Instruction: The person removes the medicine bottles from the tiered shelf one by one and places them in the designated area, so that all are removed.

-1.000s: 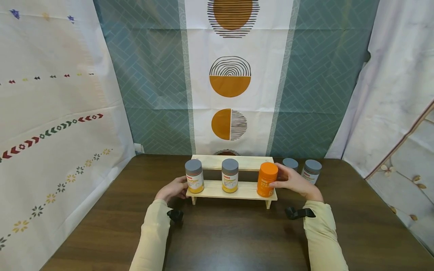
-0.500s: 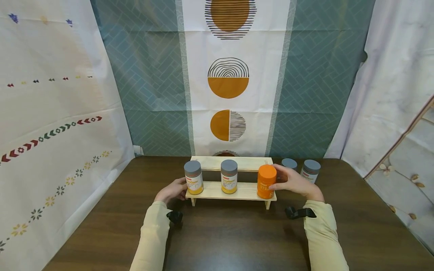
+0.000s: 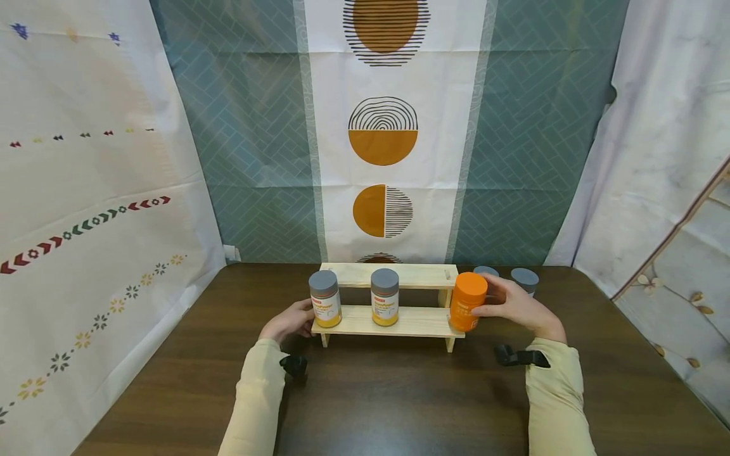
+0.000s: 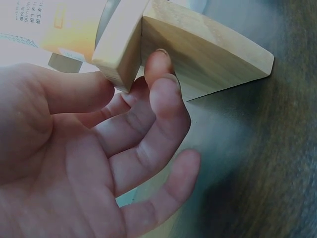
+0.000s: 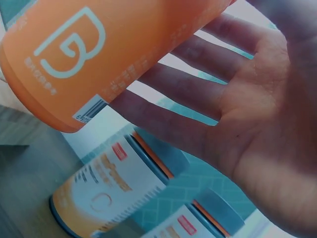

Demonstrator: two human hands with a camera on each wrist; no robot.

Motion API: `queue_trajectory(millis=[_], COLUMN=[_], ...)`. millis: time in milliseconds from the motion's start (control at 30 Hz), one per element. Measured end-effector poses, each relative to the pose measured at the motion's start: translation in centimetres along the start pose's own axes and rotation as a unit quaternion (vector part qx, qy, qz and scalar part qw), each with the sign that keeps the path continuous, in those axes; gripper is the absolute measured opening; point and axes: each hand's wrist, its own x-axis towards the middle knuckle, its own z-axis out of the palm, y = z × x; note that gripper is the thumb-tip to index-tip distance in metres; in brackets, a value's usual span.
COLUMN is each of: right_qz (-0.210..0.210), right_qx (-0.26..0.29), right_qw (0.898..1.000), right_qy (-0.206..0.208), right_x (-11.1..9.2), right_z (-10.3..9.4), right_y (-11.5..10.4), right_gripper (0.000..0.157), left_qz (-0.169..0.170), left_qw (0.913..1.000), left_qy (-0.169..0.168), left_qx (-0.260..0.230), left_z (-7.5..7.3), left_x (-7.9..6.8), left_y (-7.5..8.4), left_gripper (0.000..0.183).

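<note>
An orange bottle (image 3: 469, 303) is in my right hand (image 3: 516, 305), which grips it at the right end of the lower board of a small two-step wooden rack (image 3: 419, 322). Whether its base touches the board I cannot tell. In the right wrist view, straight fingers reach behind the orange bottle (image 5: 109, 54). My left hand (image 3: 288, 322) holds the lower board's left end. The thumb and curled fingers pinch that board end (image 4: 121, 44) in the left wrist view. Two grey-capped bottles, one at the left (image 3: 326, 301) and one mid-board (image 3: 385, 299), stand upright on the lower step.
Behind my right hand stand two more grey-capped bottles (image 3: 525, 278) on the dark wooden table (image 3: 376, 392), partly hidden. In the right wrist view both grey-capped bottles (image 5: 111, 183) show labels. A patterned cloth (image 3: 251, 158) hangs behind the table, with white cloths at both sides.
My right hand has moved right with the orange bottle, from on the lower board to its right end. The left hand keeps its hold; the other bottles stay in place.
</note>
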Motion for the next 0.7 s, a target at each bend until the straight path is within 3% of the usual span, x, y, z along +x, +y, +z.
queue_trajectory(millis=[433, 700], right_qz=[0.011, 0.040], right_qx=[0.006, -0.015], right_qw=[1.000, 0.999], right_qy=[0.018, 0.020], right_x=[-1.3, -1.8], right_z=[-1.4, -1.5], right_y=[1.8, 2.6], right_gripper=[0.058, 0.058], left_qz=[-0.007, -0.006], left_qw=[1.0000, 1.0000], left_qy=[-0.001, -0.002], left_qx=[-0.001, 0.000], left_z=[-0.1, 0.0], left_x=[0.0, 0.1], left_y=[0.1, 0.0], left_gripper=[0.052, 0.053])
